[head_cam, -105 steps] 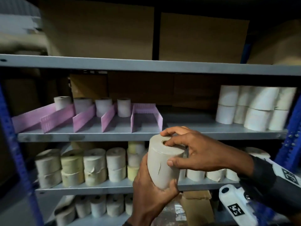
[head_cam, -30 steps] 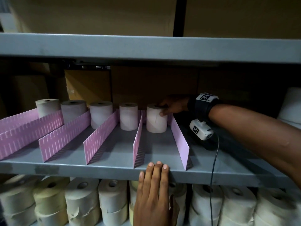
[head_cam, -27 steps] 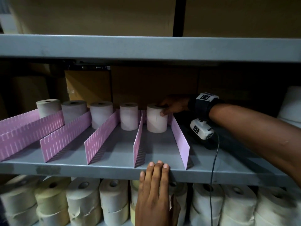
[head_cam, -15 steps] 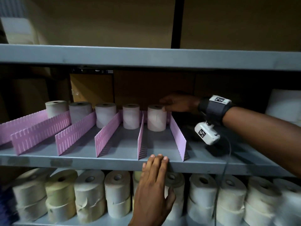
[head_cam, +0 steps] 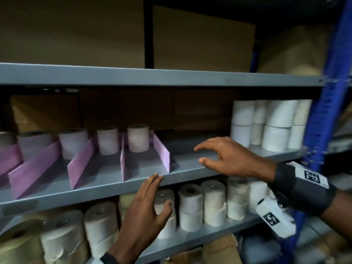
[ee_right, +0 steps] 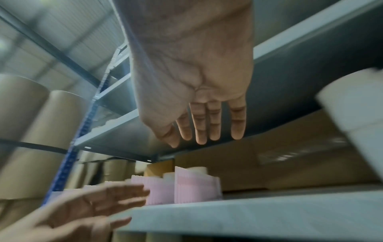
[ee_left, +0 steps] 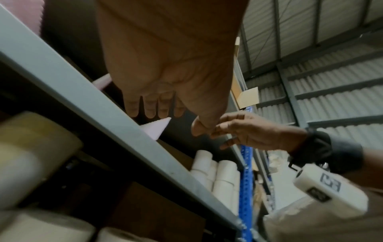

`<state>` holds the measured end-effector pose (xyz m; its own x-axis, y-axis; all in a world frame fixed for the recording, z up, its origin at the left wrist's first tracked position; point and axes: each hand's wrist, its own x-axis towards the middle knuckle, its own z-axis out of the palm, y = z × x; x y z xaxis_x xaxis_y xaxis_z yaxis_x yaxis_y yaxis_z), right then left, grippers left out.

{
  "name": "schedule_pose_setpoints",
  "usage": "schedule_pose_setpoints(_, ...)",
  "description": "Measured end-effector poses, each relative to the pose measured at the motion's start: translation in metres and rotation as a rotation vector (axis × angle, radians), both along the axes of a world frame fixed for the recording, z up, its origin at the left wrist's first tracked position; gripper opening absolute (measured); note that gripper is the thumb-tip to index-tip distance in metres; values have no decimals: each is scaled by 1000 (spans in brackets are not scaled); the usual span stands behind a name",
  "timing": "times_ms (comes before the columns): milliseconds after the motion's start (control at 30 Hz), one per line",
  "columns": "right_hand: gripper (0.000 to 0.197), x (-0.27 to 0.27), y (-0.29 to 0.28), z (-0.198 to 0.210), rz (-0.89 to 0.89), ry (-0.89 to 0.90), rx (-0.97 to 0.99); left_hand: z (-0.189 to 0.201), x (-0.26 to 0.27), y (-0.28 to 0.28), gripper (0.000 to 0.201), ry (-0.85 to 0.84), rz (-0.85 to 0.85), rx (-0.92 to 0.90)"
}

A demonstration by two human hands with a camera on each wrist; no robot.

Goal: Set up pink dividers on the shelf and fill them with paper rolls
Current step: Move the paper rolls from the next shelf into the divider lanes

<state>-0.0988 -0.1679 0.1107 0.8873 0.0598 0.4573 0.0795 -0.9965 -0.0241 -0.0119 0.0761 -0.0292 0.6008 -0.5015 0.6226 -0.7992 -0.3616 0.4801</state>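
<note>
Pink dividers (head_cam: 162, 153) stand in a row on the grey middle shelf (head_cam: 190, 162), with one paper roll at the back of each slot. The rightmost roll (head_cam: 138, 137) stands between the last two dividers. My right hand (head_cam: 219, 158) hovers empty over the bare shelf to the right of the dividers, fingers spread and loosely bent. My left hand (head_cam: 148, 204) is flat, fingertips touching the shelf's front edge below the last slot. In the left wrist view its fingers (ee_left: 150, 106) lie straight near a pink divider tip (ee_left: 155, 129). In the right wrist view the right hand (ee_right: 199, 124) holds nothing.
White rolls (head_cam: 270, 124) are stacked two high at the right end of the middle shelf. The lower shelf carries several beige rolls (head_cam: 200, 204). A blue upright (head_cam: 323, 119) bounds the rack on the right. Cardboard boxes (head_cam: 202, 37) sit on the top shelf.
My right hand has let go of the rightmost roll and drawn back out to the right, empty. The head view has swung right. My left hand stays at the shelf edge.
</note>
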Motion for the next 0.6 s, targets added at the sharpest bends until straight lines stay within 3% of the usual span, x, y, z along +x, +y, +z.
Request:
schedule_pose_setpoints(233,47,-87,-40,-26,-265,5,115,9,-66,-56,43,80,-252,-143)
schedule_pose_setpoints(367,52,-118,-68,-27,-364,-47,152,11,-92,-89,41,130,-334,-180)
schedule_pose_setpoints(600,51,-117,-131,-18,-448,-117,250,32,-100,-152,37,162,-427,-199)
